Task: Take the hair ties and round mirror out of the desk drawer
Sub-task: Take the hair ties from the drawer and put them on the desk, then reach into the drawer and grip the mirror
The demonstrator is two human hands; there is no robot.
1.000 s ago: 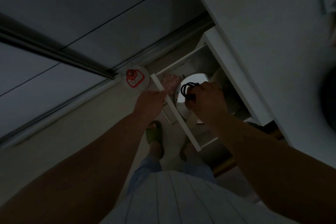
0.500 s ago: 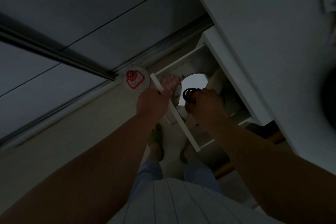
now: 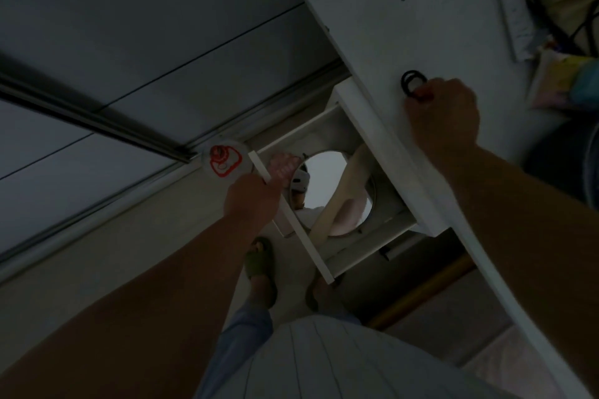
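Observation:
The white desk drawer [image 3: 291,220] stands pulled out below the desk top [image 3: 405,36]. My left hand [image 3: 251,201] grips its front panel. A round mirror [image 3: 327,185] lies flat inside the drawer, partly covered by a pale wooden stick [image 3: 343,191]. A pink object [image 3: 283,165] lies at the drawer's far end. My right hand [image 3: 444,113] rests on the desk top, fingers closed on black hair ties [image 3: 410,81], whose loops stick out against the white surface.
A white round disc with a red print [image 3: 225,160] lies on the floor by the sliding-door track [image 3: 97,129]. Cables and a colourful pouch [image 3: 564,74] sit at the desk's right end. My sandalled feet [image 3: 259,266] stand under the drawer.
My right hand has lifted the black hair ties out of the drawer and carried them up onto the desk top. The mirror is uncovered now. My left hand stays on the drawer front.

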